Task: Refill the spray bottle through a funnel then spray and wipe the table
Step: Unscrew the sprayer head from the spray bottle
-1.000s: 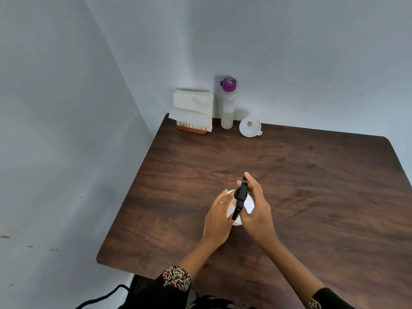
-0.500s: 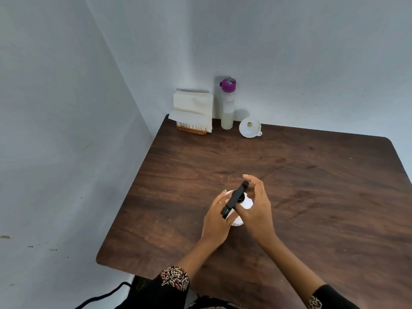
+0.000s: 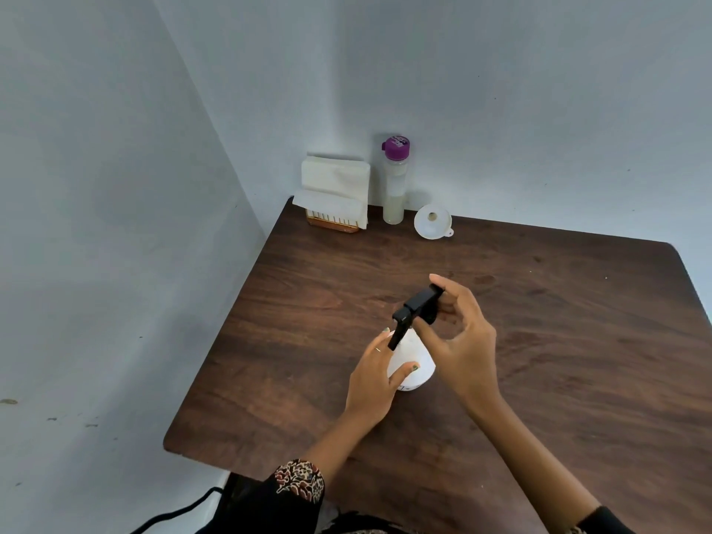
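A white spray bottle [image 3: 413,366] stands near the middle of the dark wooden table [image 3: 558,341]. My left hand [image 3: 375,379] grips its body from the left, thumb across the front. My right hand [image 3: 458,341] holds the black spray head [image 3: 416,310], which sits tilted above the bottle's neck with its nozzle pointing down-left. A white funnel [image 3: 432,221] lies at the back of the table. Beside it stands a tall clear refill bottle [image 3: 395,186] with a purple cap, part full of pale liquid.
A stack of white cloths or napkins [image 3: 333,188] sits in a wooden holder at the back left corner. Grey walls close in behind and on the left. The table's left edge [image 3: 215,341] runs near the wall; a black cable lies on the floor below.
My right hand has turned the black spray head anticlockwise and moved it up and back from the bottle's neck. The left hand stays on the bottle's body.
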Tool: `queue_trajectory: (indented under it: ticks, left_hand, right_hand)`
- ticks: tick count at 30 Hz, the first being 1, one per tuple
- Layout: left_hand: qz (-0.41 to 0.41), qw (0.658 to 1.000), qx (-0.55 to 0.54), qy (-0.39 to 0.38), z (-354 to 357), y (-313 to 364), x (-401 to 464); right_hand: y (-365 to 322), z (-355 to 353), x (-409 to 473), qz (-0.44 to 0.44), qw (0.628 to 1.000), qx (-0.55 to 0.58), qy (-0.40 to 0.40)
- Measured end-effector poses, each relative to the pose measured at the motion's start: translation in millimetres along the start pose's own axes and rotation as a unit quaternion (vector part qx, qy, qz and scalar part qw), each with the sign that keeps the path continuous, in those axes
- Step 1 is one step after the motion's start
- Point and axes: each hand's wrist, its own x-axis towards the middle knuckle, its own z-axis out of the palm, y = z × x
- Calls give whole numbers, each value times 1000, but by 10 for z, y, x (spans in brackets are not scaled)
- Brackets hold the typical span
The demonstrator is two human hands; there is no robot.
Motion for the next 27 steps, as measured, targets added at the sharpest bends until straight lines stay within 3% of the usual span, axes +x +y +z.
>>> queue_trajectory:
  ticks: [15,27]
  left_hand:
    - [7,1000,-2,9,-42,58,-20]
    - [11,1000,0,19,-62,90,-17]
  right_hand:
    - [-402,-360,289,-21,999,-6,-24]
    - [-516,-447,445,18,991,104,82]
